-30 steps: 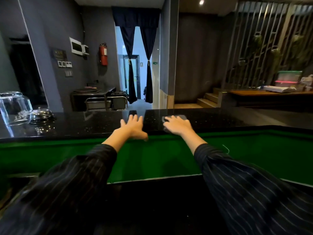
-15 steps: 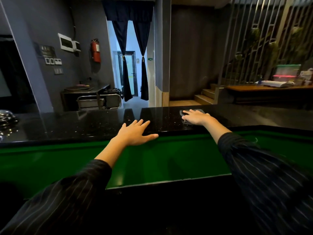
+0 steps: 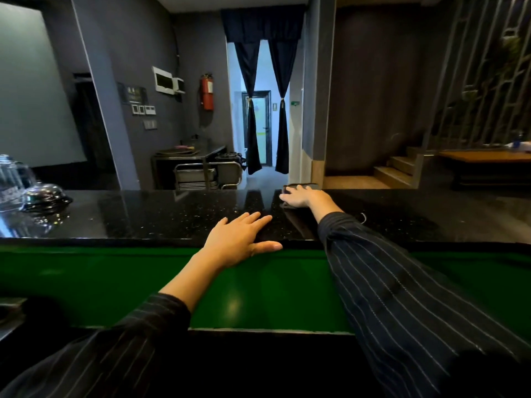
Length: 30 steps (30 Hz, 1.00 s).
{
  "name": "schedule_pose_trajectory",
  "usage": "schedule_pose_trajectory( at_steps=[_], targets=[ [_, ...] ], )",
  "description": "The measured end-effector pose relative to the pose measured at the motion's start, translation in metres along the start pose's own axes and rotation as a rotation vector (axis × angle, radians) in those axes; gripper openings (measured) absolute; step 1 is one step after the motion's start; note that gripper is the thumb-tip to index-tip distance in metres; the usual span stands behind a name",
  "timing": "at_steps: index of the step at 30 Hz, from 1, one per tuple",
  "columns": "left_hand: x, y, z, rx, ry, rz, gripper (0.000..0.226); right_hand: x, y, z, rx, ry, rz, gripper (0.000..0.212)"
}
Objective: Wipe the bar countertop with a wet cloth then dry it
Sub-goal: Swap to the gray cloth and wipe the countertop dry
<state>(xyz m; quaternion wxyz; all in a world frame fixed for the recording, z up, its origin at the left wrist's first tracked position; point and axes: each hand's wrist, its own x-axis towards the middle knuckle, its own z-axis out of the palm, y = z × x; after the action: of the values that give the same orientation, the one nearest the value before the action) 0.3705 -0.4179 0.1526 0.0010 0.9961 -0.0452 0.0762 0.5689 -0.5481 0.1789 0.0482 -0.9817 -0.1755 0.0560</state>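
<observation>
1. Since half a second ago, the right hand [image 3: 301,196] has slid its dark grey wiping cloth [image 3: 302,186] out to the far edge of the glossy black speckled stone desk [image 3: 172,216]; the left hand [image 3: 240,239] has stayed braced at the near edge.
2. Risk, as I judge it: one more push away from the left hand and the cloth goes over the far edge.
3. A leftward sweep could reach the clear upturned glasses [image 3: 11,182] and the small domed metal bell [image 3: 46,195], well left of the left hand.
4. Right arm reaches long; its grip lies flat, fingers together, pressing the cloth down rather than clamped round it.
5. Left grip is spread flat on the desk, holding nothing, thumb over the near edge.
</observation>
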Motion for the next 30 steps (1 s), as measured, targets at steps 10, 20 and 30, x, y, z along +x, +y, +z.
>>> schedule_pose_trajectory(
  at_steps=[10,20,30],
  targets=[
    [-0.01,0.007,-0.025,-0.681,-0.015,-0.19,0.102,-0.102,-0.047,0.012,0.046,0.051,-0.313,0.052],
    [-0.028,-0.037,-0.041,-1.22,0.226,-0.454,0.013,-0.182,-0.08,0.062,0.073,0.54,-0.358,0.035],
    [-0.081,-0.135,-0.079,-1.47,-0.373,-0.536,0.05,-0.208,-0.181,0.087,-0.14,1.052,-0.766,0.054]
  ],
)
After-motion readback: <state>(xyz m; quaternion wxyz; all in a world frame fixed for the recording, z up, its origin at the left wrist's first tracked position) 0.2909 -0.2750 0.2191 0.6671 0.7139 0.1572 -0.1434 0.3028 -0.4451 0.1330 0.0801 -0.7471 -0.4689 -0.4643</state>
